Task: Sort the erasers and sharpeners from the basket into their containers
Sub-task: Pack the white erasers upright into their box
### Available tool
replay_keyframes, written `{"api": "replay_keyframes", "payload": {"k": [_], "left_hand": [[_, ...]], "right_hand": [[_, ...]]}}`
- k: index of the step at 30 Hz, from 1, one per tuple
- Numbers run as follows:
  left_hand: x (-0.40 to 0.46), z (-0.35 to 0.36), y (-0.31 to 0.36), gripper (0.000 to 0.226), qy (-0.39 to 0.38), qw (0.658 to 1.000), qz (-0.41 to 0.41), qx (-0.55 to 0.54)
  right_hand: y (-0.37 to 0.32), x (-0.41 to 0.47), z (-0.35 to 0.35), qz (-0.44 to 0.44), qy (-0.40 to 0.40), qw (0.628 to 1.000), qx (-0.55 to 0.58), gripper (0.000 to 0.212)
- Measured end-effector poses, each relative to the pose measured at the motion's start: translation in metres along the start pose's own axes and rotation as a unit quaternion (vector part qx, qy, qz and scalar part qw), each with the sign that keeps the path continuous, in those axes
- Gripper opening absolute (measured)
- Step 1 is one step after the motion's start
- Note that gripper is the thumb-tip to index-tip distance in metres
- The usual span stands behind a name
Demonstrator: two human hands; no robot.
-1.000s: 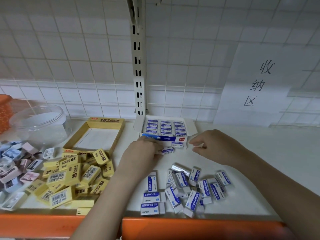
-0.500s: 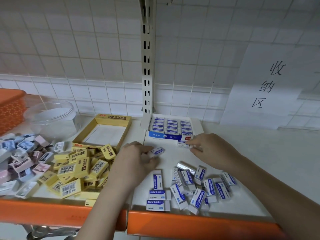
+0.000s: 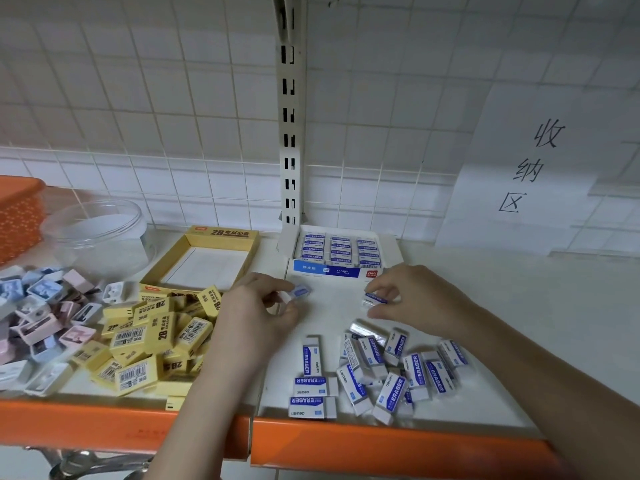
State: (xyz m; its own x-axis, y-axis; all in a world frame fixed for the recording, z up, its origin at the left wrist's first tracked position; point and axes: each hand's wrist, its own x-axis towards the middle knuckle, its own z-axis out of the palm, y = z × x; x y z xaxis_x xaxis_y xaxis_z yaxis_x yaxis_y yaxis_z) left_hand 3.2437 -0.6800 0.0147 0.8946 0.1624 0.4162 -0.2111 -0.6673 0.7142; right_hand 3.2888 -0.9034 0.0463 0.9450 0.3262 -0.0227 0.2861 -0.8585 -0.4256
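Note:
My left hand (image 3: 258, 308) pinches a small blue-and-white eraser (image 3: 298, 292) just in front of the white eraser box (image 3: 390, 249), which holds three rows of the same erasers. My right hand (image 3: 412, 297) pinches another blue-and-white eraser (image 3: 375, 300) close to the box's blue front flap. Several loose blue-and-white erasers (image 3: 377, 370) lie near the shelf's front edge. A heap of yellow 2B erasers (image 3: 152, 337) sits left of my left arm, below the yellow box (image 3: 221, 234), whose inside is bare. Pastel sharpeners (image 3: 38, 317) are piled at far left.
A clear round plastic tub (image 3: 95, 233) stands behind the sharpeners, with an orange basket (image 3: 19, 209) at the left edge. The shelf has an orange front rail (image 3: 346, 441). A slotted white upright (image 3: 290, 133) rises behind the boxes; a paper sign (image 3: 530, 168) hangs on the tiled wall.
Both hands have drawn back a little from the white box toward me, each still pinching an eraser. The camera has tilted and shifted slightly.

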Motion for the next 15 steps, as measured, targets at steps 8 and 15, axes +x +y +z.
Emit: {"api": "replay_keyframes", "payload": {"k": [8,15], "left_hand": [[-0.002,-0.002,0.002,0.020,0.016,1.000,0.000,-0.020],[0.002,-0.001,0.009,0.020,0.010,0.999,0.009,-0.046]], "right_hand": [[-0.004,0.002,-0.010,-0.019,-0.013,0.997,0.079,0.031],[-0.009,0.025,-0.038,0.043,0.096,0.965,0.240,0.016]]}}
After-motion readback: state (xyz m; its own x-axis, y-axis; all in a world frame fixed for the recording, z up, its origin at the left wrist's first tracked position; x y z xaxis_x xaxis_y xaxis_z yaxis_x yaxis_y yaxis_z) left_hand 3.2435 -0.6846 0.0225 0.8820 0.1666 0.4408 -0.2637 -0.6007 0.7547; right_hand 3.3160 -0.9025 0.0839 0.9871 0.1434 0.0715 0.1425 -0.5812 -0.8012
